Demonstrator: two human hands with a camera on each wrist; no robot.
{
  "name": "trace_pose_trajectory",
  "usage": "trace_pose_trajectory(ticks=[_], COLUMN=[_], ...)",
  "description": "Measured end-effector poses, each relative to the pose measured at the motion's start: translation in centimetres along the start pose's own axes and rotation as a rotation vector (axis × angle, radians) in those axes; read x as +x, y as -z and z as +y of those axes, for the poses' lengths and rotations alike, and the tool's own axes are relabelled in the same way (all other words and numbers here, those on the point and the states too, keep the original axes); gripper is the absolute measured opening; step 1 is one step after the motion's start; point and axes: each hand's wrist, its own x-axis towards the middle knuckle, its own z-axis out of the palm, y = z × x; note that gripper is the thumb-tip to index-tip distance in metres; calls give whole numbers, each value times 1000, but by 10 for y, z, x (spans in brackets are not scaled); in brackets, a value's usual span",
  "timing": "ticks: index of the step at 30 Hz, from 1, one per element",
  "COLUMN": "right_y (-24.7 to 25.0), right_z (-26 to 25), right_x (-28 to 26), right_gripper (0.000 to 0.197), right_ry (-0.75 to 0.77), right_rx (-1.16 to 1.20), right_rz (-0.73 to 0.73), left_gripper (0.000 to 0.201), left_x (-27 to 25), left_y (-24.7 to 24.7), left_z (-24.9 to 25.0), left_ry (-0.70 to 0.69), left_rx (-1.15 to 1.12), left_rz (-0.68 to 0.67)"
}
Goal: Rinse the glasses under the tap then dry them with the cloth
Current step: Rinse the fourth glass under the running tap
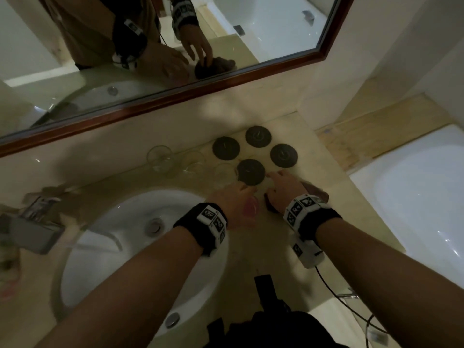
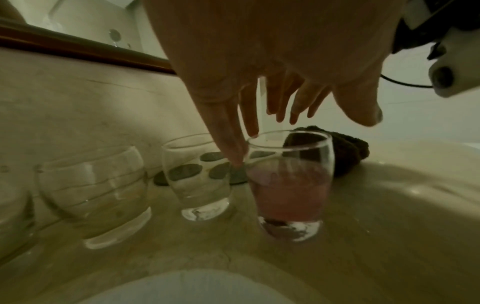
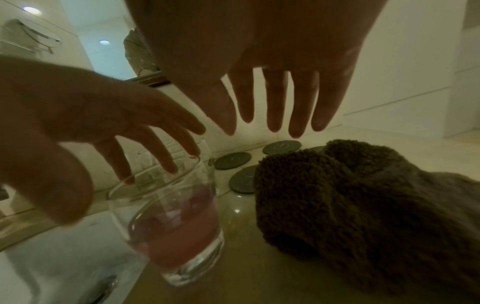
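Pink-tinged glass below left hand

Four dark round coasters lay in a diamond on the beige marble counter, toward one o'clock from the white oval basin. A wood-framed mirror ran along the wall at twelve o'clock, a chrome drain sat in the bowl's middle and a round chrome button near its six o'clock rim. A white bathtub stood at three o'clock, past a pale tiled ledge.
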Motion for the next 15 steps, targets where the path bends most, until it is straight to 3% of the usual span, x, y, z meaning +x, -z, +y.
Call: trace_pose_trajectory(ticks=[3, 12, 15], right_y=[-2, 0, 3], right_z=[9, 29, 28], right_x=[-13, -29, -29], right_gripper=[46, 50, 49], right_ry=[-5, -55, -56], right_rx=[2, 9, 26], right_rz=[5, -6, 5], left_gripper=[91, 47, 45], left_x=[8, 23, 26], left_y=[-12, -19, -8], left_z=[6, 19, 27], left_ry=[17, 27, 4], left_rx=[76, 91, 35], left_rz=[-58, -10, 7])
